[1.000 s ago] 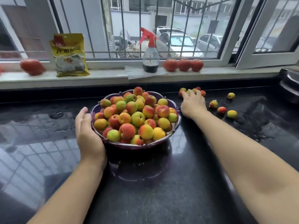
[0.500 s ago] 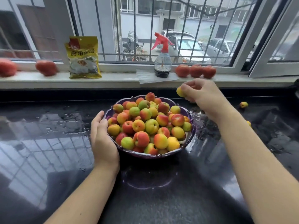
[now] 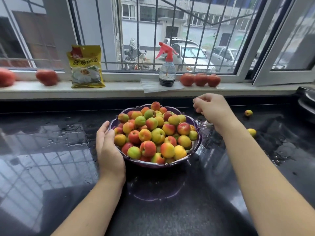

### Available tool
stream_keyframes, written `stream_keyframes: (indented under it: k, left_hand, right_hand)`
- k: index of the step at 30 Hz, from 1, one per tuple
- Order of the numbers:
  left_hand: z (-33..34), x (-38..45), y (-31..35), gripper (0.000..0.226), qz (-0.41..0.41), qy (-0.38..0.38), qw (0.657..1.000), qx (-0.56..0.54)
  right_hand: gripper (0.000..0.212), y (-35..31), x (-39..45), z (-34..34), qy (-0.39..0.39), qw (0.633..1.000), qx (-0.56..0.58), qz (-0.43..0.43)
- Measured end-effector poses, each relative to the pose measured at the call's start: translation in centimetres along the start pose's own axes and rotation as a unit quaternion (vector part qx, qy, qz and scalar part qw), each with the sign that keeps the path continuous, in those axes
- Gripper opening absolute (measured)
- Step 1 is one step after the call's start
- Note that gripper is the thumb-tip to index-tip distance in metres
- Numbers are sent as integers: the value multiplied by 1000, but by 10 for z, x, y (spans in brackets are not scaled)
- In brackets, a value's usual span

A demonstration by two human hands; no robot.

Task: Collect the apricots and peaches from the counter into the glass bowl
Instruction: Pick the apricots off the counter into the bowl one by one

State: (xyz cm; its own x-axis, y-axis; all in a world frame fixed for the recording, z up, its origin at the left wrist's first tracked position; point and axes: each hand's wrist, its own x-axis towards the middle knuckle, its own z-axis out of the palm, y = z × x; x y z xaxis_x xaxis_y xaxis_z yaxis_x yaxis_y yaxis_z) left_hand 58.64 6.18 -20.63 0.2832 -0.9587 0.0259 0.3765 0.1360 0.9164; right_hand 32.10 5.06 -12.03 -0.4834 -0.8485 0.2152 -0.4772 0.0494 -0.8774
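Wet black counter point(image 3: 51, 150): upright glass bowl point(image 3: 198, 142), left hand point(image 3: 109, 149) cupping it, right hand point(image 3: 211, 108) loosely curled, empty.

Open worktop left and front, clutter along the back

Bare wet worktop point(image 3: 51, 159) lies wide open left of the heaped glass bowl point(image 3: 198, 142) and in front of it. On the right, two loose apricots point(image 3: 248, 113) sit well apart with room between. Behind, the sill carries a yellow packet point(image 3: 86, 67), spray bottle point(image 3: 167, 68) and peaches point(image 3: 200, 79).
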Motion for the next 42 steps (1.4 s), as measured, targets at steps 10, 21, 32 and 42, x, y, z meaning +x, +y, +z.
stream_keyframes:
  k: [10, 21, 32, 42]
  left_hand:
    - [0, 1, -3, 41, -8, 13, 1000, -12]
    - [-3, 7, -9, 37, -8, 23, 999, -32]
    - [-5, 21, 0, 26, -53, 25, 997, -43]
    - [-6, 25, -4, 37, -62, -11, 995, -82]
  right_hand:
    - [21, 104, 6, 5, 238, 965, -88, 73]
    - [49, 113, 73, 23, 64, 911, -402, 64]
    - [19, 44, 42, 9, -16, 995, 96, 9]
    - [12, 7, 15, 9, -169, 980, -72, -72]
